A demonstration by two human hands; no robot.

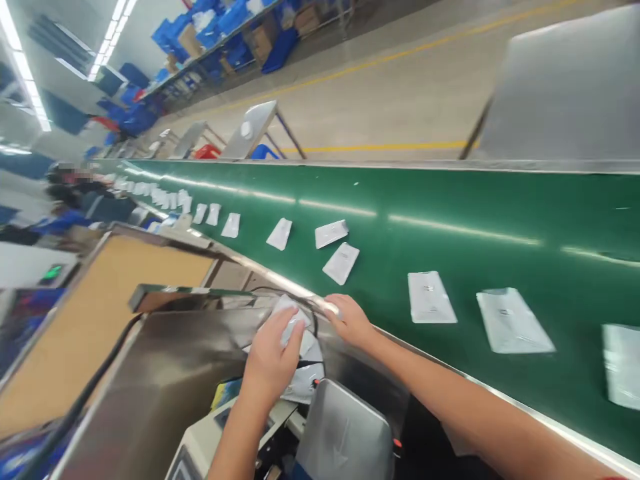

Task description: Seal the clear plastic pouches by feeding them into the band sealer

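Observation:
My left hand [273, 357] reaches over a pile of white flat packets [307, 350] beside the conveyor. Its thumb and fingers are apart, touching or just above the top packet; which of the two I cannot tell. At the conveyor's near side, my right hand [351, 321] has its fingers bent around the shiny metal edge [293, 285]. Beyond it on the green belt [380, 257], a white packet [341, 263] lies close to another packet [331, 234]. Further packets are spread to the left and right along the belt.
A machine with a silver plate [347, 433] stands below my hands. To the left are a steel panel [185, 373] and a tan board [105, 313]. Metal tables [253, 130] line the belt's far side. A person [75, 187] sits further up the line.

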